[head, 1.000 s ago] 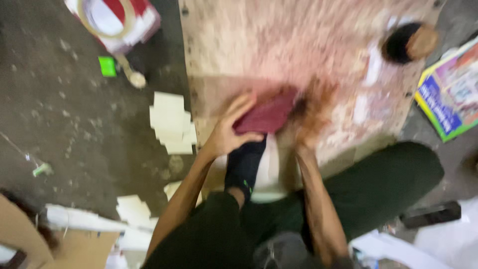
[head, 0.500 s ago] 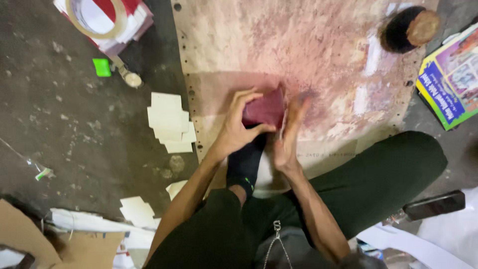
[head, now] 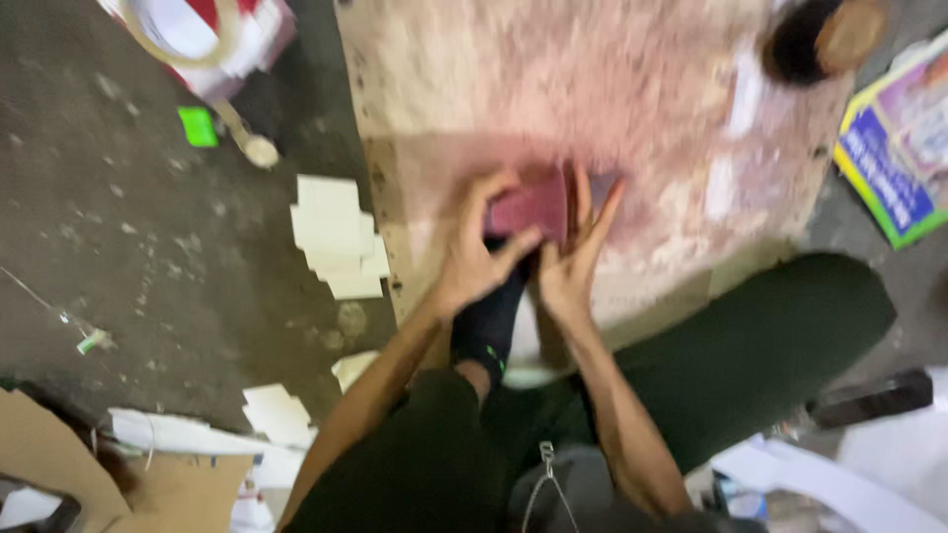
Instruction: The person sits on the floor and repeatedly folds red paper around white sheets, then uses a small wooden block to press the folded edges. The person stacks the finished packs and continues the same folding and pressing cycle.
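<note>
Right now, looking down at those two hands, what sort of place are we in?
Probably a small floor-level craft workshop. A person sits on a stained dark concrete floor, both hands pressing a small maroon flat piece onto a pink-stained wooden work board. White cut paper pieces and brown cardboard scraps lie about.

floor (head: 148,286): dark, gritty concrete | board (head: 632,89): pink-stained, lying flat | white paper scraps (head: 336,237) strewn

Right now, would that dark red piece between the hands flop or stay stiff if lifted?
The red piece looks thin and flat, so probably light. The left hand and right hand press its edges and it seems unbent, suggesting some stiffness. Blur hides the material.
</note>
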